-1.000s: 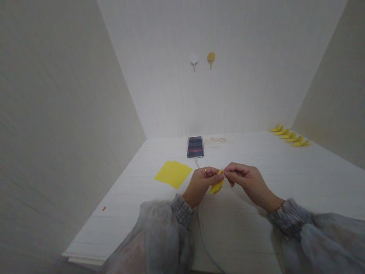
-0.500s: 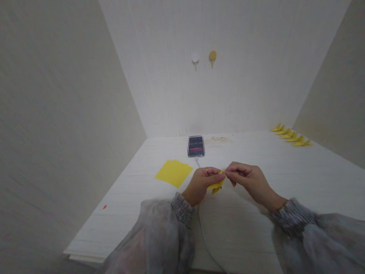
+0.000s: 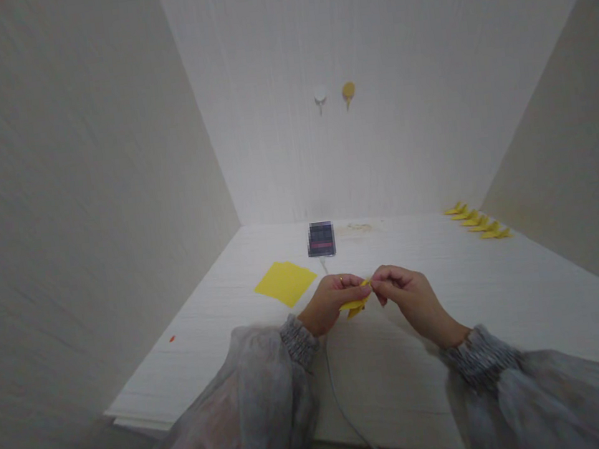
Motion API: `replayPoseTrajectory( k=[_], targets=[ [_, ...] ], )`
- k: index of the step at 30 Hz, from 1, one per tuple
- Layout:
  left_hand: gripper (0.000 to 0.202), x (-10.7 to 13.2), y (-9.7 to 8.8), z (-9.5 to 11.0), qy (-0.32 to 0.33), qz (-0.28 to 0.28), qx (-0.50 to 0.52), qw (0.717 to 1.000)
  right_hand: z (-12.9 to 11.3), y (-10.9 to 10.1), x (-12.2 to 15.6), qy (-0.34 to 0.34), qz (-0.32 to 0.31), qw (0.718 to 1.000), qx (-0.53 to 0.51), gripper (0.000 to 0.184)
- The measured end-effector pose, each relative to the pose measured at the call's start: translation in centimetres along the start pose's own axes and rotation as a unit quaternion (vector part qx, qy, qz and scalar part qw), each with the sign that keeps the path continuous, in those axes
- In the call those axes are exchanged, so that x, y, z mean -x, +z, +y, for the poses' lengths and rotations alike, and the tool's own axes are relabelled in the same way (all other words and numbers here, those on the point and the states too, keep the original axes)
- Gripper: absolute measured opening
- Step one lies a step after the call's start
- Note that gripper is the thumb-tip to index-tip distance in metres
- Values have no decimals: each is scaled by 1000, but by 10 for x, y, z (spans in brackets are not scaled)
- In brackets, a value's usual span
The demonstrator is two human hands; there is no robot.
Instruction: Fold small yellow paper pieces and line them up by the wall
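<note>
Pinched between the thumb and fingers of my left hand [image 3: 334, 298] is a small piece of folded yellow paper [image 3: 356, 306], held above the table. My right hand [image 3: 403, 292] meets it at the upper right tip, thumb and forefinger closed on that end. Both hands' fingertips are almost touching there and partly hide the paper's tip. Left of my left hand, a stack of square yellow paper sheets [image 3: 285, 284] lies on the white table [image 3: 227, 348].
A phone [image 3: 321, 240] with a blurred screen lies at the back, its white cable [image 3: 334, 379] running to the front edge. Several folded yellow paper figures [image 3: 475, 222] line the back right. A small red scrap [image 3: 172, 338] lies left. Two hooks [image 3: 348, 90] hang on the wall.
Almost nothing differs. My right fingertips have shifted very slightly at the tip of the folded paper, and both hands keep their grip.
</note>
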State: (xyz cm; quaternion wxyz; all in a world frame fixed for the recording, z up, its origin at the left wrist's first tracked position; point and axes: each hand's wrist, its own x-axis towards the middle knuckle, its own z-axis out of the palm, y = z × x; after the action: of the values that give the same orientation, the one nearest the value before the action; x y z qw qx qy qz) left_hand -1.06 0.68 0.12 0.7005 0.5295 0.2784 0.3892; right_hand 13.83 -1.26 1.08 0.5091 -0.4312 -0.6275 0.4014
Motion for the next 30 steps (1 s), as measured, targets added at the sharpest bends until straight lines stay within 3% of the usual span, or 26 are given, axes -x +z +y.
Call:
replayPoseTrajectory(
  k=[6,11,22,27,30],
  targets=[
    [25,0,1,0,9,19,-11,1000,1,4,1,25,29,999,-31,11],
    [27,-1,1,-2,17,44,-29,998,5,1,-1,18,8,998,-60,19],
    [29,-6,0,-8,40,63,-64,995,-2,0,-2,15,14,998,52,20],
    [31,-7,0,-11,75,86,-149,982,1,0,-2,9,15,994,108,18],
    [32,-6,0,-10,107,99,-253,956,2,2,-3,-5,27,988,152,17]
  ],
)
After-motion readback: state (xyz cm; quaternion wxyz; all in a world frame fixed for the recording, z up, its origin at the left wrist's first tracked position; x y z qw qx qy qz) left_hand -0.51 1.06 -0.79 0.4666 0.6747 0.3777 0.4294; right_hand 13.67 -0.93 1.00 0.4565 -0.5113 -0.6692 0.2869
